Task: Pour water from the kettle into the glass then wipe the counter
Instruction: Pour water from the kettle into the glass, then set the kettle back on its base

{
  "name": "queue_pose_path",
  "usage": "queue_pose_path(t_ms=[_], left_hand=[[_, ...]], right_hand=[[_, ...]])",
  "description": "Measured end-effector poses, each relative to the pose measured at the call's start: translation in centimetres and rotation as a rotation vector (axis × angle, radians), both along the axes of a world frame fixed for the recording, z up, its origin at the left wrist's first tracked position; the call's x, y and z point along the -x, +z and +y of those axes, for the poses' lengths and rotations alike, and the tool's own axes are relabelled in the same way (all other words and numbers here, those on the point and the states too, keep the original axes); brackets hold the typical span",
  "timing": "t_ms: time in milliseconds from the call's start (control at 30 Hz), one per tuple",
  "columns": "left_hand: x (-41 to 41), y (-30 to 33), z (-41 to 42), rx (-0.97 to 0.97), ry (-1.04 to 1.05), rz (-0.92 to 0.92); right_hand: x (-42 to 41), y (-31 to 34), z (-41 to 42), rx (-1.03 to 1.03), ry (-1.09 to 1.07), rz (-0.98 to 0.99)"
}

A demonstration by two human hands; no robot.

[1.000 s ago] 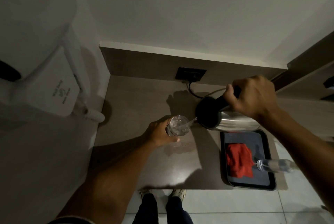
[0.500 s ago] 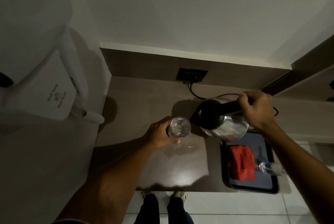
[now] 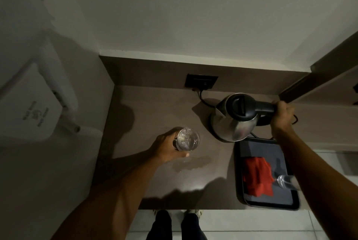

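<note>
A clear glass (image 3: 187, 141) with water in it stands on the brown counter (image 3: 147, 115), and my left hand (image 3: 166, 147) wraps around it from the left. The steel kettle (image 3: 235, 118) with a black lid stands upright to the right of the glass at the back of the counter. My right hand (image 3: 281, 116) grips its black handle. A wet patch (image 3: 193, 164) lies on the counter just in front of the glass. A red cloth (image 3: 257, 178) lies crumpled in the black tray (image 3: 286, 205) on the right.
A second clear glass (image 3: 284, 181) lies in the tray beside the cloth, partly behind my right forearm. A black socket (image 3: 201, 81) with the kettle's cable is on the back wall. A white appliance (image 3: 33, 92) hangs on the left wall. The counter's front edge is near my feet.
The kettle has swung from tilted over the glass back to upright, moving right and toward the wall. Water no longer streams from its spout. My left hand stays on the glass.
</note>
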State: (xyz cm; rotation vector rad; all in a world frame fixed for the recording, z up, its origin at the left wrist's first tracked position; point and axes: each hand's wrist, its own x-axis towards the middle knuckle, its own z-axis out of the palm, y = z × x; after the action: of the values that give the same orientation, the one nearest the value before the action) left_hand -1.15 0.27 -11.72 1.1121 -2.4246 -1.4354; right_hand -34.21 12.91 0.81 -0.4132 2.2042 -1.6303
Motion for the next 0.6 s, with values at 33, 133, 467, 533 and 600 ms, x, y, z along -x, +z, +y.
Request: queue_pose_path(t_ms=[33, 133, 467, 533, 600], left_hand=[[0.0, 0.0, 0.0, -0.003, 0.002, 0.001], [0.2, -0.2, 0.1, 0.003, 0.01, 0.012], [0.2, -1.3, 0.0, 0.014, 0.015, 0.012], [0.2, -1.6, 0.0, 0.004, 0.02, 0.009], [0.2, -1.7, 0.0, 0.0, 0.023, 0.003]], right_hand=[[0.7, -0.7, 0.2, -0.008, -0.003, -0.032], [2.2, -2.2, 0.4, -0.016, -0.042, -0.092], [4.0, -4.4, -0.2, 0.082, -0.089, -0.144], [4.3, -5.0, -0.1, 0.061, -0.099, -0.135], [4.3, -5.2, -0.1, -0.002, -0.065, -0.082]])
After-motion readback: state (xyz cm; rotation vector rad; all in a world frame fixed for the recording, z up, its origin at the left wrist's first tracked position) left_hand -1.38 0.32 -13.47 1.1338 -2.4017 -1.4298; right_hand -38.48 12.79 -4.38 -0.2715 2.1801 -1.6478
